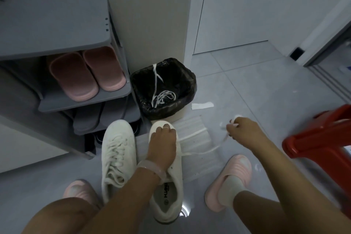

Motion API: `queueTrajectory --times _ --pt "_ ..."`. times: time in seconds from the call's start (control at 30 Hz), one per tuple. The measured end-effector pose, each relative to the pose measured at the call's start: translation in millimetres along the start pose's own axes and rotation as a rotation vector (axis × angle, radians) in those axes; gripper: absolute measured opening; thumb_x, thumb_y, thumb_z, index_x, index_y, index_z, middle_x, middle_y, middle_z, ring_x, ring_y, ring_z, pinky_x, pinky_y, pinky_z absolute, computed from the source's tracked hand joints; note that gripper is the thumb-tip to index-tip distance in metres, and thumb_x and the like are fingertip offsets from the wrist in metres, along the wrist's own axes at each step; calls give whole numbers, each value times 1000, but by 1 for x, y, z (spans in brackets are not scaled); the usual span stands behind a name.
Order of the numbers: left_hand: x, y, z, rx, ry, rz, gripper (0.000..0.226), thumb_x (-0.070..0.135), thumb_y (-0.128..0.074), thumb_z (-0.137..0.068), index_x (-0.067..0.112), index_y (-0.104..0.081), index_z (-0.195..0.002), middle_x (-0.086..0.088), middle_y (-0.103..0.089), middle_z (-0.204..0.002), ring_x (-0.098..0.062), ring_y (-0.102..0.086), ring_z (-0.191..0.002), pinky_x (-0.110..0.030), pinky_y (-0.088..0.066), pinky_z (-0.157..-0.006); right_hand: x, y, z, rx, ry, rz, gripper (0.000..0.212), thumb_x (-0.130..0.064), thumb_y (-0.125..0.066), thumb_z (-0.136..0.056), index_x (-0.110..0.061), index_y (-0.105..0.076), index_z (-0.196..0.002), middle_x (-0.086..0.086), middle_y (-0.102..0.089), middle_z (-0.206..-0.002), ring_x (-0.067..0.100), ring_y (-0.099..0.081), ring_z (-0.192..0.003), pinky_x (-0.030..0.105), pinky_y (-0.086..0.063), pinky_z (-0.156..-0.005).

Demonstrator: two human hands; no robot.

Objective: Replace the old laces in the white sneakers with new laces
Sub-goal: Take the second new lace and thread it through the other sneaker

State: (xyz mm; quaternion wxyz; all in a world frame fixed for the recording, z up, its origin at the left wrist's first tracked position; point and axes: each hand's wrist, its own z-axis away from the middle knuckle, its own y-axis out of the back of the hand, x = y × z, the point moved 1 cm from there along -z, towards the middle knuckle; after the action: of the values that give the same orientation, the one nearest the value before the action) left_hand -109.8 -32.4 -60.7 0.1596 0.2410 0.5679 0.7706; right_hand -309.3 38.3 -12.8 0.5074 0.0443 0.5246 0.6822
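Two white sneakers stand side by side on the grey floor. The left sneaker (117, 150) is fully laced. My left hand (162, 143) presses down on the front of the right sneaker (169, 192), whose tongue area is hidden under my wrist. My right hand (241, 129) is raised to the right, pinching a white lace (201, 151) that runs taut from the right sneaker's eyelets up into my fingers. Old white laces (163, 96) lie inside the black-lined bin (190, 81) behind the shoes.
A grey shoe rack (57, 30) with pink slippers (85, 76) stands at the left. A red plastic stool (321, 138) is at the right. Clear plastic packaging (193, 127) and a paper slip (202, 105) lie on the floor. My feet wear pink slippers (233, 176).
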Motion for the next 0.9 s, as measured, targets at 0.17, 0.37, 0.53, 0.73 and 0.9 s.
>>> queueTrajectory --times 0.17,0.37,0.53,0.73,0.9 --pt "-2 5 -4 61 58 268 21 2 -34 -93 11 -42 -110 -4 -61 -99 -25 -56 -99 -34 -35 -92 -12 -32 11 -132 104 310 41 -35 -44 -94 -18 -49 -131 9 -55 -129 26 -52 -116 29 -41 -89" --pt "-8 68 2 168 127 1256 17 7 -46 -94 24 -44 -93 6 -58 -58 -14 -50 -61 -21 -40 -60 -44 -64 32 -291 322 90 26 -22 -45 -94 -11 -64 -108 4 -65 -111 19 -59 -101 23 -42 -79" --pt "-47 137 26 361 -74 1348 24 1 -41 -95 25 -44 -92 9 -58 -59 -5 -48 -50 -19 -46 -58 -84 -76 59 -559 341 -548 27 -33 -49 -94 -21 -66 -110 -5 -64 -117 9 -57 -111 28 -43 -98" --pt "-63 130 53 81 -120 1069 19 9 -41 -96 19 -56 -89 -7 -63 -72 -9 -49 -50 -20 -43 -53 -136 -66 73 -794 360 -1138 50 -42 -28 -98 -14 -47 -135 6 -56 -132 11 -56 -114 30 -42 -102" --pt "-77 120 71 -123 -119 975 26 13 -41 -97 15 -63 -81 3 -67 -77 -7 -56 -57 -18 -48 -60 -154 -69 75 -871 347 -1157 33 -33 -33 -99 -15 -53 -118 6 -67 -97 13 -66 -77 24 -50 -62"
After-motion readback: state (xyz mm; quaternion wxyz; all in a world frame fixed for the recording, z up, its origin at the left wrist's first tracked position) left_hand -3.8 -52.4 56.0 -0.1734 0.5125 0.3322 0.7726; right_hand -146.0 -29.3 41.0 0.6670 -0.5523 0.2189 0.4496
